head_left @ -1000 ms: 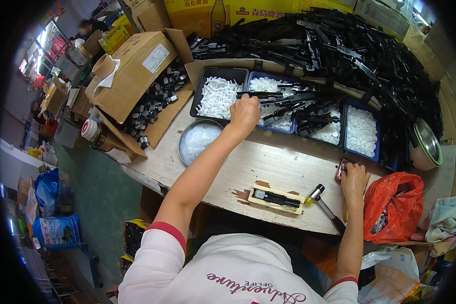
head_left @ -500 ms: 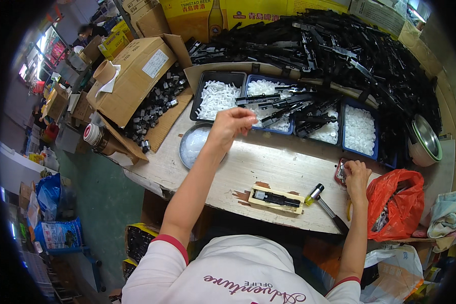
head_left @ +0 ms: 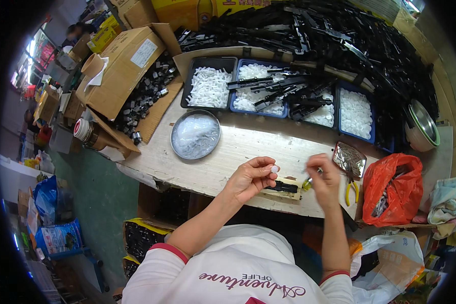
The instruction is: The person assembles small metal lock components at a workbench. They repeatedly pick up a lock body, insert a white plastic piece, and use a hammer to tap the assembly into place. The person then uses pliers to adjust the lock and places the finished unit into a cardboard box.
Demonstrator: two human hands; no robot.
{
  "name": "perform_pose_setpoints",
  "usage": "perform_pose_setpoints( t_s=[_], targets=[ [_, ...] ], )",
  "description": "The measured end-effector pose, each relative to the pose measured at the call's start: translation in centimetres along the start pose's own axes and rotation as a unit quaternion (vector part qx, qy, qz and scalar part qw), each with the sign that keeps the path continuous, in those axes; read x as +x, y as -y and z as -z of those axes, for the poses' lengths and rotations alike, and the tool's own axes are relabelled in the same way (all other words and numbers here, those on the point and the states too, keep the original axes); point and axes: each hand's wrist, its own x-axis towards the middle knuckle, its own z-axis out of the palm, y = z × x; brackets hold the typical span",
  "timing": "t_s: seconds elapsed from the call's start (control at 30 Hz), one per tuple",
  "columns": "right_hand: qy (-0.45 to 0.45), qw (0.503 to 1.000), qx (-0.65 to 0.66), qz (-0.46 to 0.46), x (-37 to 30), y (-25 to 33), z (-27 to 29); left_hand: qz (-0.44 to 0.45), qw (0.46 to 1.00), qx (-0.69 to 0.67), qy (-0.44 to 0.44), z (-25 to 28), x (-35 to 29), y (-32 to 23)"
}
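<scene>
Between thumb and fingers of my left hand [head_left: 252, 178] is a small white round plastic piece [head_left: 274, 168]. It is held over the worktable, beside a pale block fixture [head_left: 291, 196] with a black metal mechanism [head_left: 282, 187] in it. My left hand hides much of that fixture. Just to its right, my right hand [head_left: 323, 175] is raised with fingertips pinched together, slightly blurred; what they hold, if anything, is too small to make out. Behind the right hand shows the yellow end of a hammer [head_left: 307, 183], mostly covered. A small red-rimmed tray of metal pins [head_left: 349, 159] lies further right.
Yellow-handled pliers [head_left: 352, 192] and a red plastic bag [head_left: 393, 190] lie at right. A round metal dish [head_left: 195, 135] stands left. Bins of white plastic parts [head_left: 211, 87], some topped with black mechanisms, line the back before a large heap of black mechanisms [head_left: 339, 45]. A carton [head_left: 124, 68] leans at left.
My left hand has come down and right from near the bins to the fixture. My right hand has left the pin tray and moved left beside it. The view has shifted slightly.
</scene>
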Motion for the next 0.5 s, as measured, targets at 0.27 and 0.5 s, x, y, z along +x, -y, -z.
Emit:
perform_pose_setpoints(
  t_s=[0.27,0.5],
  targets=[
    [-0.004,0.997,0.003,0.074,0.3,0.7,-3.7,-0.001,1.000,-0.001,0.015,-0.4,-0.6,0.7],
    [-0.021,0.995,-0.012,0.093,0.4,0.7,-4.2,-0.008,1.000,0.011,0.004,-0.7,-0.7,0.9]
  ],
)
